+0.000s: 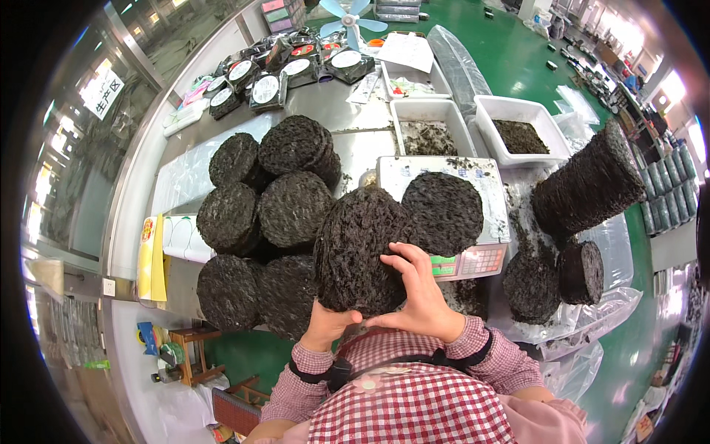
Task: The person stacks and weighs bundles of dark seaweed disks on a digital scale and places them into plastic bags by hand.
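Observation:
Both my hands hold a thick round stack of dried dark seaweed [363,252] close to my chest. My left hand [330,327] supports it from below at the left; its fingers are hidden behind the stack. My right hand [419,288] grips the right side, thumb at the bottom and fingers spread on the face. Behind my right hand, a flat round seaweed piece [442,213] lies on a digital scale [482,255]. Several round seaweed stacks [297,208] stand in rows to the left of the held one.
A tall seaweed roll [591,180] leans at the right, above smaller round pieces [531,286]. White plastic bins [521,158] with seaweed crumbs stand behind the scale. Labelled black packages [266,91] and a blue-bladed fan [349,21] are at the table's far end. Yellow packaging [151,258] sits at the left edge.

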The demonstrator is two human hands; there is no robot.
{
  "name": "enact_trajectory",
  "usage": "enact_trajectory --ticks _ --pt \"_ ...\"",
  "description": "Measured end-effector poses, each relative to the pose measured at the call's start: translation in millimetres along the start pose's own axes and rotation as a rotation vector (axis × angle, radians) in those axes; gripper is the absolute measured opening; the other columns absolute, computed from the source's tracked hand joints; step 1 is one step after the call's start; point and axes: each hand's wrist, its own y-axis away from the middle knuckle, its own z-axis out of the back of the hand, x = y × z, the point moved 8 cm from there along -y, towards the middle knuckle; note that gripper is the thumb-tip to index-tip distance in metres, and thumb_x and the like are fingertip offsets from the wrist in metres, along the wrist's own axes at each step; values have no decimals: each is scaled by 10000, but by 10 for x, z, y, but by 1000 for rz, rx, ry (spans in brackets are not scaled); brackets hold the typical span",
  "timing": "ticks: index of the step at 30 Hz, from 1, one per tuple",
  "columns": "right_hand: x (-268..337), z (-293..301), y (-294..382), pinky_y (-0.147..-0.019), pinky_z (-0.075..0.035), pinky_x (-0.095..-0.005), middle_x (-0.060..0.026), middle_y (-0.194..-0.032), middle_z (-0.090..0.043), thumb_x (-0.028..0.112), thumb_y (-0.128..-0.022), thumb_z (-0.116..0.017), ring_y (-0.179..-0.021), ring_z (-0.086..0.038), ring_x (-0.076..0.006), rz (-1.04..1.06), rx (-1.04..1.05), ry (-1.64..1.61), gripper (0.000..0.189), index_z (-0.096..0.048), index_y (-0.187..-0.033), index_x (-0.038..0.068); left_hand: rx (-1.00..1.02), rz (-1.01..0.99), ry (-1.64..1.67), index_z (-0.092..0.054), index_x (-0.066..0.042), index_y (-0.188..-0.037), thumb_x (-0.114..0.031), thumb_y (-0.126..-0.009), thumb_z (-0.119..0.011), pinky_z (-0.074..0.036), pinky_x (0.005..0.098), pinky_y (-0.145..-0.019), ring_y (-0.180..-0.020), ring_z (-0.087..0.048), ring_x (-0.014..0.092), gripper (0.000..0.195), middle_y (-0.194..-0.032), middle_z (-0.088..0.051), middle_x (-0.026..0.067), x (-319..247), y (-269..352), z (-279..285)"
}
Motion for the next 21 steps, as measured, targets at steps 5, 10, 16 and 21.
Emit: enact_trajectory --ticks 5,10,16,21 --pt "-62 144 132 -1117 -360 -466 -272 -1498 -361 169 -752 -725 -1381 -384 -428 47 43 -57 752 -407 -1410 -11 -116 -14 -91 -488 6 -1352 -83 -762 -849 -479 380 -1030 -1213 -565 228 697 -1308 -588 108 117 18 -197" --pt "-563 504 248 -1058 -434 -414 -284 -1408 -460 -23 -785 -545 -1258 -509 -436 -148 -267 -136 632 -401 -1400 -63 -346 -99 -267 -531 3 -1311 -54 -880 -725 -472 335 -967 -1102 -595 186 476 -1242 -606 71 126 91 -388" --pt "-1832 1133 258 -1084 -346 -467 -289 -1409 -393 58 -887 -567 -1293 -418 -439 -546 -458 502 565 -377 -1397 -93 -260 -224 -430 -524 -41 -1354 9 -953 -540 -423 420 -1035 -1191 -577 309 405 -1303 -588 151 -3 194 -132" --pt "-707 737 -11 -1116 -299 -523 -233 -1465 -380 275 -773 -800 -1350 -361 -425 -39 -178 8 793 -420 -1414 4 -204 -161 -59 -428 20 -1395 -218 -930 -702 -450 378 -1009 -1209 -554 238 590 -1363 -541 116 100 198 -243"
